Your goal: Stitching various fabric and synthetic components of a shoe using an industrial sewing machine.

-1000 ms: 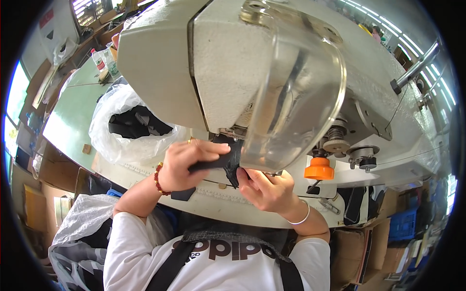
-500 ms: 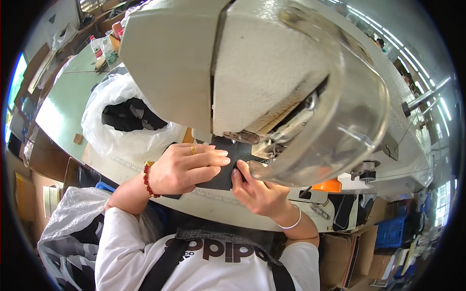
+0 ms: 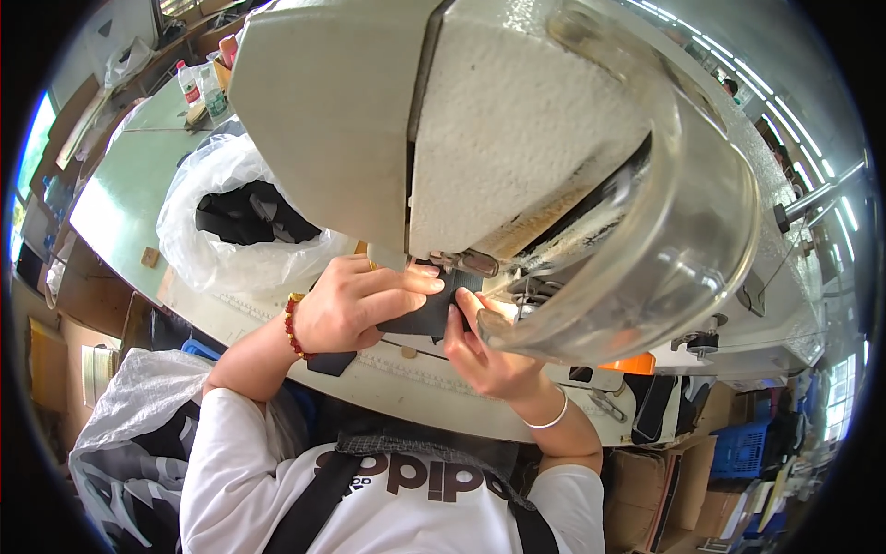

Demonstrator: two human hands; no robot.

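A piece of dark fabric (image 3: 417,320) lies under the needle area of a large off-white sewing machine (image 3: 526,138). My left hand (image 3: 355,307), with a red beaded bracelet at the wrist, presses the fabric's left part with its fingers together; the thumb is hidden. At the fabric's right edge, my right hand (image 3: 487,360) pinches the cloth between thumb and fingers, a silver bangle on its wrist. A clear curved guard (image 3: 701,249) hangs over the machine's right side and partly covers that hand's far fingers. The needle tip is hard to make out.
Left of the machine, a white plastic bag (image 3: 189,245) holds dark cloth pieces. Two bottles (image 3: 201,92) stand farther back. A ruler strip (image 3: 406,371) runs along the front edge. Small snips (image 3: 609,404) lie at the right, below an orange part (image 3: 629,364). Cartons (image 3: 637,494) stand below.
Both hands have shifted slightly away from me, toward the needle, and the dark fabric has moved with them. A dark piece and a small tan block at the table's front now show more.
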